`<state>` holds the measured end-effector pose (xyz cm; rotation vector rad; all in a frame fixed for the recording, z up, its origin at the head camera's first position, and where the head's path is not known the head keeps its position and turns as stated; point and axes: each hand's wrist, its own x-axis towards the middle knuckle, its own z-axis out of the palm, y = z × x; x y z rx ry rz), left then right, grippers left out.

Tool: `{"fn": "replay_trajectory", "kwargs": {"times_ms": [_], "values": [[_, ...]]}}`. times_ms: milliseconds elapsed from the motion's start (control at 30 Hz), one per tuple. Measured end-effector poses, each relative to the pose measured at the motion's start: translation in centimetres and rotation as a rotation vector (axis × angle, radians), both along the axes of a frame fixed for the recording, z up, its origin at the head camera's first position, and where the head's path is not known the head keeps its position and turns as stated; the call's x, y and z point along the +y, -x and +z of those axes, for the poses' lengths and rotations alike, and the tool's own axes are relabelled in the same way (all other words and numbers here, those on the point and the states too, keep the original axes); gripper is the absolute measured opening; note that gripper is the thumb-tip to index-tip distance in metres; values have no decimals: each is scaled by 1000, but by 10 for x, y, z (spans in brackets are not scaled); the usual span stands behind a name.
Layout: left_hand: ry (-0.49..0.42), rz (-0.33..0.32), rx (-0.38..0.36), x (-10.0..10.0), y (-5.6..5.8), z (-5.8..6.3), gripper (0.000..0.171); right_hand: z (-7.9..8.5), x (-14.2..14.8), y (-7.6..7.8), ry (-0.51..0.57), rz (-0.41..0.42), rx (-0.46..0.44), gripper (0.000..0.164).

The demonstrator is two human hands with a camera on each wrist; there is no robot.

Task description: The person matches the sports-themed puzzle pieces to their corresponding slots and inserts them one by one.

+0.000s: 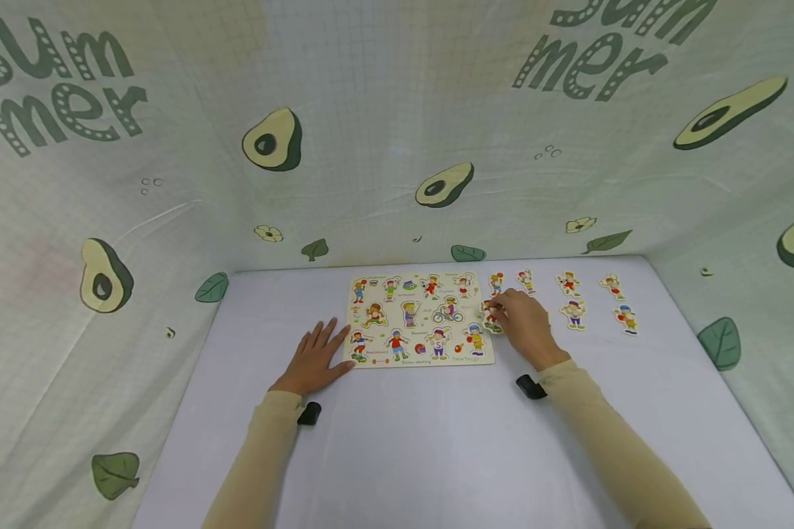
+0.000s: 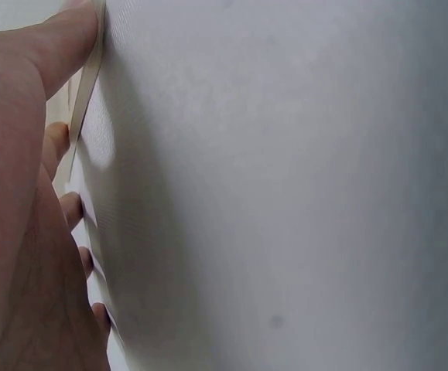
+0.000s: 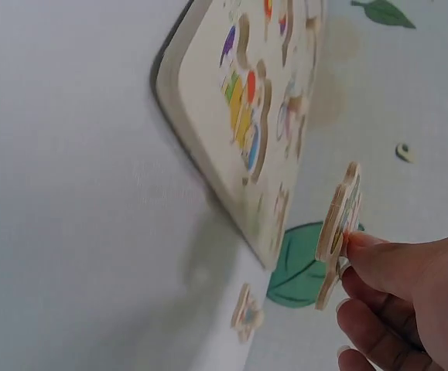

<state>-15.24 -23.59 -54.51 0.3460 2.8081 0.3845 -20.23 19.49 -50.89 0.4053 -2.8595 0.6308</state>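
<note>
A wooden puzzle board [image 1: 420, 365] printed with children playing sports lies flat on the white table. My left hand [image 1: 312, 365] rests beside its left side with fingers spread, thumb and index finger at the board's edge. In the left wrist view, the thumb [image 2: 65, 46] reaches that edge. Thumb and fingers of my right hand [image 1: 528, 327] pinch a puzzle piece [image 1: 491, 322] by the board's right edge. The right wrist view shows the wooden piece [image 3: 334, 224] raised above the table, its thick edge toward the camera.
Several loose pieces [image 1: 573, 314] lie spread to the right of the board, with one piece [image 1: 496, 282] close to its upper right corner. A patterned cloth [image 1: 384, 147] with avocados and leaves hangs behind the table and along its sides.
</note>
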Motion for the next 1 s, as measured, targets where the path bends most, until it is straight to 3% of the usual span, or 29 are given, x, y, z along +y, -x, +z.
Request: {"fn": "replay_trajectory", "kwargs": {"times_ms": [433,700,1000], "values": [[-35,3,37,-3,1,-10,83,9,-66,-17,39,154,58,10],[-45,1,49,-4,2,-11,83,5,-104,-21,82,261,90,10],[-43,-12,61,-4,1,-9,82,-2,-143,-21,85,320,105,11]]}}
